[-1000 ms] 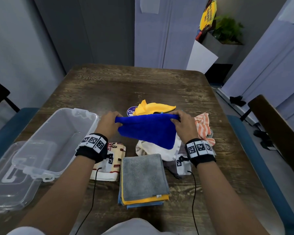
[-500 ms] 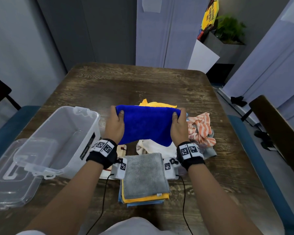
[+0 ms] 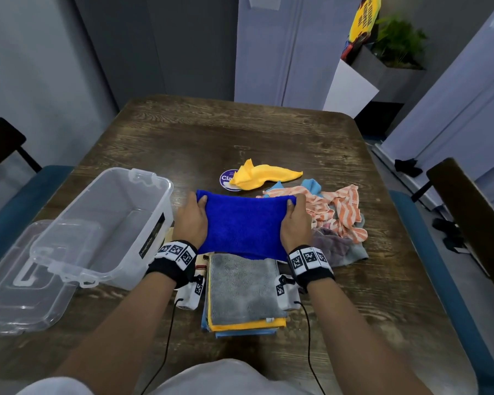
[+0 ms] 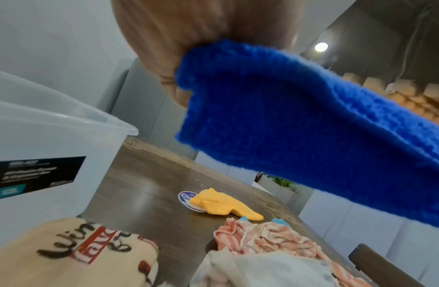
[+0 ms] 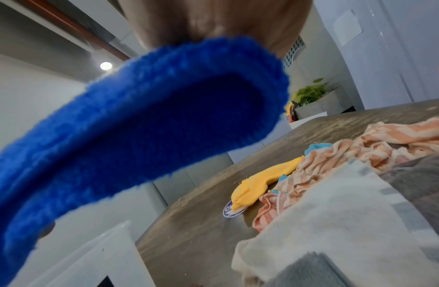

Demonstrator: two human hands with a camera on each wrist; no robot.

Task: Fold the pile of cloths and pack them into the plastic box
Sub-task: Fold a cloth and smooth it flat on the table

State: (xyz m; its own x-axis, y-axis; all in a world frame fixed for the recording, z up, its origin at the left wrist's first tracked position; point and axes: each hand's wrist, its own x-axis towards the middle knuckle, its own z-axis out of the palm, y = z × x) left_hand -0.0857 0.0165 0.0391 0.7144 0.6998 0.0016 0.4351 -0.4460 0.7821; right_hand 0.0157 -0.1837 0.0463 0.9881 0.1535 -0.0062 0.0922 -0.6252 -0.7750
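While it is held up, blue cloth [image 3: 244,223]: doubled over and kept clear of the counter [image 3: 240,132], between the plastic box and the loose pile; its near edge hangs just over the far edge of the folded stack.
Left hand [image 3: 190,220]: the cloth's left end is pinched, with the fingers [image 3: 202,201] curled round the far corner.
Right hand [image 3: 295,223]: the right end is pinched in the same way, and nothing else is held.
Plastic box [image 3: 170,186]: set open by the counter's left edge; no cloth is seen inside it. Its lid [image 3: 20,303] is laid beside it, toward the near left corner.
Folded stack [image 3: 244,286]: laid by the middle of the near edge, with a grey cloth on top.
Loose pile [image 3: 340,212]: left unfolded toward the right edge, a yellow cloth [image 3: 265,175] lying just beyond it.
Risk to the fold: the two layers could be slid out of line if one pinch is loosened, since the cloth is soft and is held only at its ends.
Risk to the stack: the grey top layer could be dragged askew if the hanging edge is drawn across it instead of being lowered straight down.
Risk to the pile: a trailing corner could be caught on the striped cloth and pull it along.
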